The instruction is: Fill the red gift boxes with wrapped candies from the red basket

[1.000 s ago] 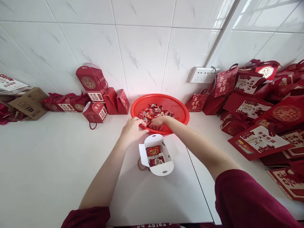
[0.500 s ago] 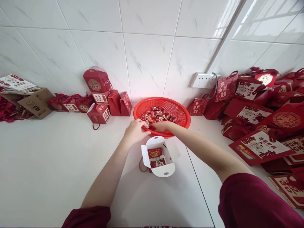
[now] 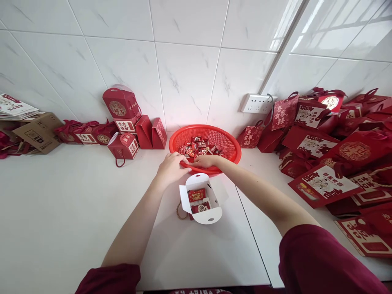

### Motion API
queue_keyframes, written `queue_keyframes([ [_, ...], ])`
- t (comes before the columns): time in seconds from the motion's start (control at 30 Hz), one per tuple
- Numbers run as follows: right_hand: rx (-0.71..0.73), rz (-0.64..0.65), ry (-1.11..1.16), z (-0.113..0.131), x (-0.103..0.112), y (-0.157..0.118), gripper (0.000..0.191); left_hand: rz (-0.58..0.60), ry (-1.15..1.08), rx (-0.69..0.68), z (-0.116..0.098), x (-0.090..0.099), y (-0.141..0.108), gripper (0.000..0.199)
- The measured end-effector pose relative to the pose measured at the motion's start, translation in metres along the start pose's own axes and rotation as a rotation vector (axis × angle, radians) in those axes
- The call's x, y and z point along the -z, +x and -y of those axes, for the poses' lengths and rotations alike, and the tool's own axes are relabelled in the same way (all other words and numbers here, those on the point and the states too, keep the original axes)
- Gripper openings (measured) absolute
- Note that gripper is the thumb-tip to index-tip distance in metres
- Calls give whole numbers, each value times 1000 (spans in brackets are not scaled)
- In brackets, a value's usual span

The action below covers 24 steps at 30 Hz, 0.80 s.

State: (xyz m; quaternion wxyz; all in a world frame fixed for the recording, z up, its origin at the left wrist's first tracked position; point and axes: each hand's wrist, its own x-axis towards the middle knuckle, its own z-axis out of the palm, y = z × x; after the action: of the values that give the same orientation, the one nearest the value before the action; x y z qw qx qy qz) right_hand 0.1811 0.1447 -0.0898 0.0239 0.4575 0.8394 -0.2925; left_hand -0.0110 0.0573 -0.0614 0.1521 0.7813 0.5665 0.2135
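lying just beyond the right fingers (image 3: 196, 163): red-wrapped sweets (image 3: 200, 145)

From my remote seat I see a wall (image 3: 190, 85) of large, glossy white tiles with faint grey veining and thin grout lines. On the right, a pale raised strip (image 3: 282, 49) slants down toward a white socket panel (image 3: 256, 103), and a grey cable (image 3: 272, 106) curves at its right end. Below spreads a smooth white surface (image 3: 67, 212) — a dark seam (image 3: 251, 226) crosses it right of centre. Pale light throws a barred reflection (image 3: 330, 26) onto the upper-right tiles.
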Motion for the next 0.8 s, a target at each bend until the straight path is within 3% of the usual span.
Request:
queue_keyframes([
  [0.23,-15,-235,192,-3,-3,-25,55,-2,0,-11,0,1,-1,17],
  [0.37,64,-422,366,6,-8,-59,56,-13,-29,-27,-7,6,-2,22],
  [0.47,137,-530,530,23,-12,-88,46,-23,-172,-47,-19,15,-7,29],
  [0.63,279,-533,1093,52,-20,-129,38,132,-665,-70,-42,28,-22,35],
  [0.7,309,-540,1112,57,-22,-140,32,188,-785,-98,-48,30,-27,32],
  [0.8,354,-511,1111,59,-27,-149,26,147,-837,-122,-53,32,-30,27],
])
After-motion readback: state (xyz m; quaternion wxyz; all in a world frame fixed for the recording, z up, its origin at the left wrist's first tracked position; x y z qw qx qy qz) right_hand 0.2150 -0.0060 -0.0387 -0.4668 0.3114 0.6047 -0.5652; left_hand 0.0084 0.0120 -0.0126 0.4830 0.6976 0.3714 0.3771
